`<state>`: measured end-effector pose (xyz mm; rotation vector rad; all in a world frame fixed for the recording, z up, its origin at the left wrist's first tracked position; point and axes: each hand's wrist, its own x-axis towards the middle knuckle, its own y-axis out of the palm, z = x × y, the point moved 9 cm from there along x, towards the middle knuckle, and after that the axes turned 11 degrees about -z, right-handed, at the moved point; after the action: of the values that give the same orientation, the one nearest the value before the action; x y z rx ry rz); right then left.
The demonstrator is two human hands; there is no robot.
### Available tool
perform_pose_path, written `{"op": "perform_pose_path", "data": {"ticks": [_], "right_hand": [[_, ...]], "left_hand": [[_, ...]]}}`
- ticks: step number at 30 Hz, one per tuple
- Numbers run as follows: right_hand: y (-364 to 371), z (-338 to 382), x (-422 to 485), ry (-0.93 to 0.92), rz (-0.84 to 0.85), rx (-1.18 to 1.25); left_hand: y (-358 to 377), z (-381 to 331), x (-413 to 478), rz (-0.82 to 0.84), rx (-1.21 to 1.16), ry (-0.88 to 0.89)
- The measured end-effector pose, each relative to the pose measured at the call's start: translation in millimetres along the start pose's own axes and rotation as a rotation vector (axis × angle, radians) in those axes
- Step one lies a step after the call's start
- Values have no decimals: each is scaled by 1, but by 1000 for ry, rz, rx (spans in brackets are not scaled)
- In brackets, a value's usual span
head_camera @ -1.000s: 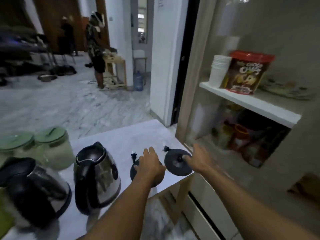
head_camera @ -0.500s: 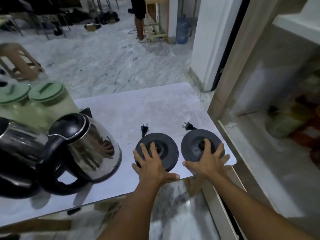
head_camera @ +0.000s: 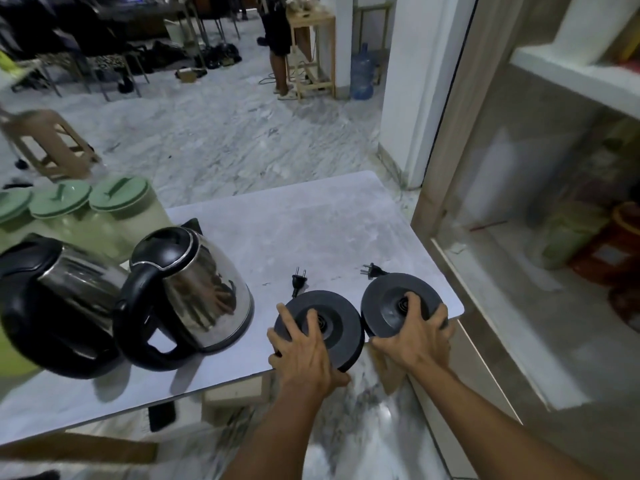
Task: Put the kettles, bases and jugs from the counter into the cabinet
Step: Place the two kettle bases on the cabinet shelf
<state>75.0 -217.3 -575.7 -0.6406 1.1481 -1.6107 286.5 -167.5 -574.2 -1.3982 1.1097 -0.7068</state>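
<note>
Black plastic told most of the story at the counter's near right corner, where a person's left hand (head_camera: 304,344) clamped over the near rim of the left base (head_camera: 337,323) and the right hand (head_camera: 417,336) gripped the right base (head_camera: 389,303), fingers (head_camera: 410,301) curled at its centre connector. Both discs sat at about 5 o'clock on the grey counter (head_camera: 311,230), each trailing a short cord to a two-pin plug (head_camera: 298,280) (the second plug (head_camera: 369,270) pointed toward 11 o'clock). Such bases looked light, stiff and smooth, best pinched at the rim, with loose plugs liable to swing or snag. Two steel kettles (head_camera: 204,289) waited at 9 o'clock, green-lidded jugs (head_camera: 117,206) behind them. At 3 o'clock stood the open cabinet (head_camera: 519,323), its lower shelf partly free.
</note>
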Motion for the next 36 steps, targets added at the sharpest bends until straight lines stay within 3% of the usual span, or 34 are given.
{"op": "perform_pose_path", "data": {"ticks": [10,18,28,36], "right_hand": [[-112,21,-42,69,-246,55],[-255,8,-191,274,-604,69],[-399,-87,-395,617,-921,-12],[-488,-212,-450,804,-1007,-36]], "left_hand": [[-125,-39,-11,-187,-64,250],[-240,-67,-106,-289,-150,669],[-306,-144,-315,-244,-238,1161],[-305,-254,-446,-250,-269,1389]]}}
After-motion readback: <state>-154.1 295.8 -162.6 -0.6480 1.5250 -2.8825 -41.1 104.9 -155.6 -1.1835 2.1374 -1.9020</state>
